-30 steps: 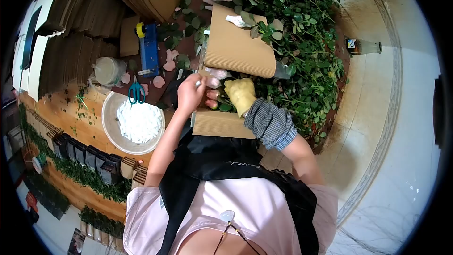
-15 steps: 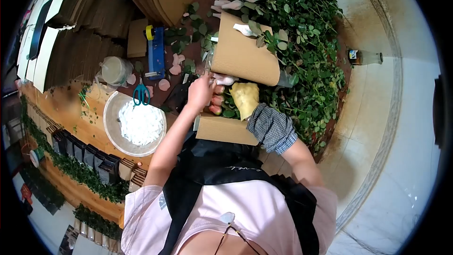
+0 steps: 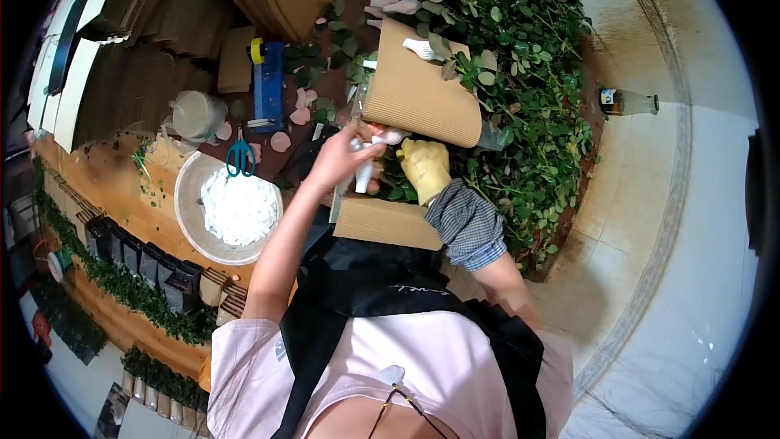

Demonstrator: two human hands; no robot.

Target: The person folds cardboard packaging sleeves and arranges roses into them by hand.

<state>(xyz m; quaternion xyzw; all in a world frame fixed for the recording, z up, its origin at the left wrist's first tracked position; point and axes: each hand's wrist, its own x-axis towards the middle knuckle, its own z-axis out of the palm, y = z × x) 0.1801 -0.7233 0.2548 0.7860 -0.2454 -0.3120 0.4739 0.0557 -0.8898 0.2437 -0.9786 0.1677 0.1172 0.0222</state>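
Note:
My bare left hand (image 3: pixel 337 158) pinches a white foam net sleeve (image 3: pixel 363 176) that hangs below its fingers. At its fingertips is a rose bud in a pale sleeve (image 3: pixel 392 137). My right hand (image 3: pixel 425 169), in a yellow glove, is closed at the base of that bud; the stem is hidden. Unsleeved pink rose buds (image 3: pixel 374 185) lie partly covered under my left hand. Corrugated cardboard (image 3: pixel 426 93) wraps roses above my hands, and a second corrugated piece (image 3: pixel 386 223) lies nearer my apron. A white-sleeved bud (image 3: pixel 422 49) rests on the upper cardboard.
A bowl (image 3: pixel 187 228) of white sleeves stands at left, with teal scissors (image 3: pixel 240 156) on its rim. Beyond are a blue tape dispenser (image 3: pixel 268 85) and stacked cardboard (image 3: pixel 138 89). Leafy rose stems (image 3: pixel 528 73) heap at right; a glass bottle (image 3: pixel 630 102) is beside them.
My left hand has turned and drawn slightly down and left, and a white sleeve now shows hanging from its fingers. The gloved right hand has barely moved.

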